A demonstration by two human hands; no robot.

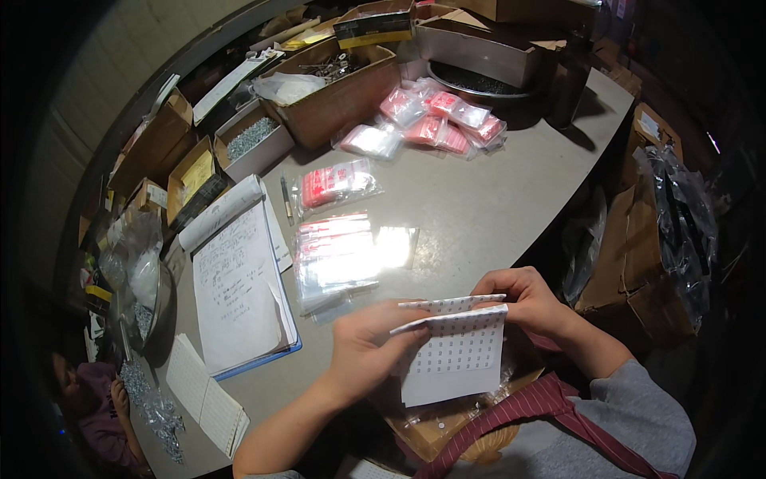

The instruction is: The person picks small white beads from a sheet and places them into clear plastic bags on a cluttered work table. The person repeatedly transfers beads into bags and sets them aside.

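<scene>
Above the cardboard box at my lap, I hold folded white label sheets printed with rows of small marks. My left hand pinches the left end, thumb on the near face. At the right end, my right hand is closed on the fold, its fingertips partly behind the paper. Just beyond the sheets lies a stack of clear zip bags with red print. A small clear bag rests beside that stack. Farther back is a packed bundle of red-printed bags.
An open notepad with handwriting lies left, a pen beyond it. Red-printed bag packs are heaped at the back. Boxes of hardware line the far edge. Another person's hand is near loose metal parts. Cartons stand right.
</scene>
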